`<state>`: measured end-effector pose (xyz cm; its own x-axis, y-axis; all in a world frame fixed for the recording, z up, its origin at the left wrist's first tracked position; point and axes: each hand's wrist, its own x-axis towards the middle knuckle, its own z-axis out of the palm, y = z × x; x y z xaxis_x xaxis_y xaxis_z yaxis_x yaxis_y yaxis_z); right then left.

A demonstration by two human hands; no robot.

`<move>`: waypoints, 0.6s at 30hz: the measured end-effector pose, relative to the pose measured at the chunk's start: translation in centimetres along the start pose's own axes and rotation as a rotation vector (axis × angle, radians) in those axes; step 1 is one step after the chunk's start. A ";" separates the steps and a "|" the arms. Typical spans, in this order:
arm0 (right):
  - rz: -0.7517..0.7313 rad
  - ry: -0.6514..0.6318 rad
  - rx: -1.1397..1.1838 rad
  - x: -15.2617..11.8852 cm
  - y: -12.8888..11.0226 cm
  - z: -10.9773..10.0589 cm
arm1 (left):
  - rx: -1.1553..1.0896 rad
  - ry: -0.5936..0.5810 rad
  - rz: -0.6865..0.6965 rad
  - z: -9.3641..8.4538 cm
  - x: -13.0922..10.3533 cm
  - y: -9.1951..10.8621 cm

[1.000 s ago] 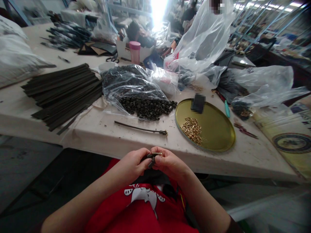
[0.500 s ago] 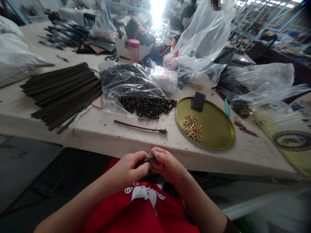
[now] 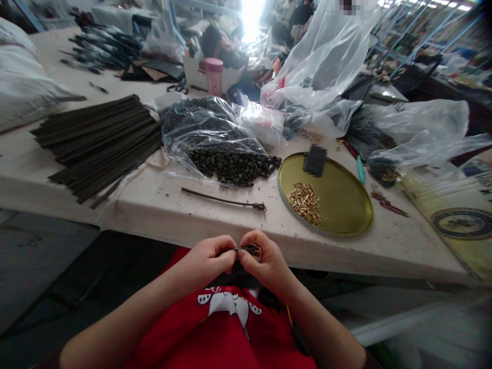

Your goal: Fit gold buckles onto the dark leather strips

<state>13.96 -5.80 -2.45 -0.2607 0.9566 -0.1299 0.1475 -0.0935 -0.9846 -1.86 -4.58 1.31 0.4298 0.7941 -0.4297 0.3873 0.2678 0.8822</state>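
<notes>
Both hands meet in front of the table's near edge, above a red shirt. My left hand [image 3: 216, 256] is closed, pinching a dark strap [image 3: 237, 249]. Fingers of my right hand [image 3: 261, 255] are closed round the same strap, near a gold buckle [image 3: 257, 250] at its right end. Much of the strap is hidden by the fingers. Beyond them on the table lies a thin dark strap with a buckle end [image 3: 219, 198]. Small black loops [image 3: 234, 168] spill from a clear plastic bag [image 3: 207, 128]. Gold buckles [image 3: 304, 204] are heaped on a round gold tray [image 3: 346, 205].
A fan of dark strips [image 3: 103, 143] lies at the left. Behind stand a pink-lidded jar [image 3: 213, 77] and more plastic bags. To the right are a teal tool [image 3: 360, 169], red-handled pliers [image 3: 392, 206] and a printed yellow sack [image 3: 461, 215].
My fingers have shifted on the strap, and the gold buckle now shows more clearly between the fingers of my right hand. The things on the table look unmoved.
</notes>
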 end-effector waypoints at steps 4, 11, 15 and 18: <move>0.097 -0.065 0.260 0.4 0.0 0.0 | -0.095 -0.002 -0.029 0.0 0.1 0.1; 0.130 -0.072 0.385 0.8 1.0 0.0 | -0.210 -0.099 -0.042 -0.9 0.5 -1.1; 0.157 -0.001 0.250 0.6 0.8 -0.4 | -0.284 -0.107 -0.046 -1.3 0.4 -1.6; 0.186 -0.015 0.237 0.4 0.5 -0.5 | -0.336 -0.078 -0.081 -1.1 0.2 -1.3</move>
<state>14.44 -5.27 -2.95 -0.2646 0.9131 -0.3102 -0.0328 -0.3300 -0.9434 -3.12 -4.17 0.28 0.4746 0.7226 -0.5026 0.1385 0.5026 0.8534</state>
